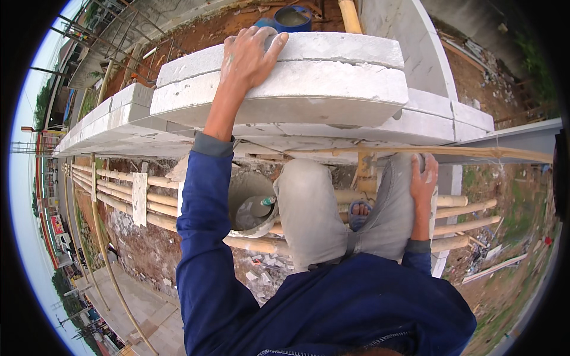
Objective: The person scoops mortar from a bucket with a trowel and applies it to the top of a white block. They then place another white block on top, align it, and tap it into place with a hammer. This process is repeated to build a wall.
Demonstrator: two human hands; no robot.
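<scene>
My left hand point(252, 56) reaches across a stack of pale lightweight concrete blocks. It grips the far block point(338, 48) at its upper edge, fingers bent over and thumb set apart to the right. A grey patch between thumb and forefinger cannot be made out. Closer to me, a second white block point(320, 83) lies alongside, under my wrist. Both rest on top of the block wall point(415, 124). My right hand point(423, 181) lies on my right knee point(395, 178), fingers spread and holding nothing.
A bucket point(252, 202) with grey wet mix and a green-handled tool point(267, 201) stands by my left knee. Bamboo poles point(160, 202) form the platform beneath me. A thin bamboo strip point(463, 151) crosses at right. Beyond the wall stands a blue barrel point(293, 19).
</scene>
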